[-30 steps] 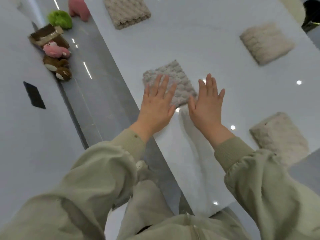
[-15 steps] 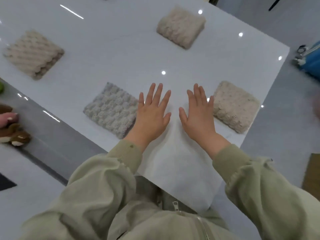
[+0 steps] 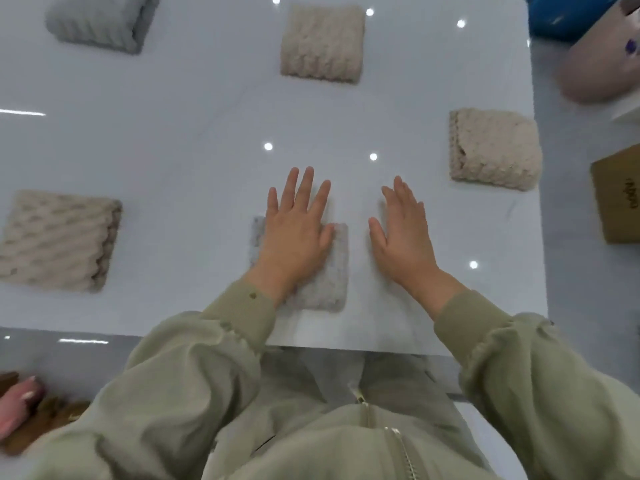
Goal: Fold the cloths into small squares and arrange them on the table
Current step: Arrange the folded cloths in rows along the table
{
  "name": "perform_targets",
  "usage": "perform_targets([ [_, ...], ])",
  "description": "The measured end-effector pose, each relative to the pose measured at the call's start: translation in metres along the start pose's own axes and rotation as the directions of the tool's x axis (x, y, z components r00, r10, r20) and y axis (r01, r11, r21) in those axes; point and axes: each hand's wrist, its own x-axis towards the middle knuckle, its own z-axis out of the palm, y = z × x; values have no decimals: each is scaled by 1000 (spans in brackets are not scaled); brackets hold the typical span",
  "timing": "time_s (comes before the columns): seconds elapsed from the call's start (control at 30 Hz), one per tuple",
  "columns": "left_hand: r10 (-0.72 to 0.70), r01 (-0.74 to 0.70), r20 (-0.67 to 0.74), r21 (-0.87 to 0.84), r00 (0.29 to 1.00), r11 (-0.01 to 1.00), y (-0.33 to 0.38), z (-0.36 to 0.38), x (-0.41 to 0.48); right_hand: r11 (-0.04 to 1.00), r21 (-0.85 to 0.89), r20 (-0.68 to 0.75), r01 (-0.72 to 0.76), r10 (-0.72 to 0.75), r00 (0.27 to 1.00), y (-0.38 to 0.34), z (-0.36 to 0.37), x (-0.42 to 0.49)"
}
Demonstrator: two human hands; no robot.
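Several folded knobbly cloths lie spread over the glossy white table [image 3: 194,140]. My left hand [image 3: 296,230] lies flat, fingers straight, over a small grey folded cloth [image 3: 329,278] near the front edge, covering much of it. To its right, my right hand [image 3: 403,233] is flat with straight fingers over bare table, holding nothing. A beige folded cloth [image 3: 493,148] sits at the right edge, another beige one [image 3: 322,43] at the back, a grey one [image 3: 97,20] at the back left, and a tan one [image 3: 57,240] at the left.
The table's front edge runs just before my body, its right edge past the beige cloth. A cardboard box [image 3: 618,199] and a pinkish bag [image 3: 602,67] stand off the right side on the floor. Plush toys [image 3: 20,407] lie at the lower left.
The view has swung round so the table is seen square on. My left hand, beside the grey cloth half a second ago, now lies on top of it; my right hand stays flat.
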Motion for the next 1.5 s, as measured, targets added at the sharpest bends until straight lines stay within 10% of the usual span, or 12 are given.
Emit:
perform_targets([
  [0.13,-4,-12,-82,-188,997,982,-56,-12,-25,865,434,-30,-253,294,955,-38,22,-31],
  [0.23,-223,138,-63,-615,973,776,-81,-9,-50,725,603,-57,-333,455,889,-52,29,-48],
  [0.33,-343,234,53,-828,938,510,-83,3,-71,674,669,-83,-314,487,869,-58,36,-60],
  [0.53,-335,175,45,-913,941,369,-61,22,-85,657,712,-81,-248,428,900,-80,54,-57],
  [1.2,-256,84,-70,-834,964,546,-54,21,-79,728,634,-85,-261,401,912,-92,61,-56],
  [1.33,-17,-38,-141,-384,990,923,-76,10,-86,903,392,-113,-175,236,965,-93,50,-58],
  [1.5,153,-137,-116,138,981,981,-110,-14,-99,992,-130,-87,-3,-8,996,-124,45,-58],
])
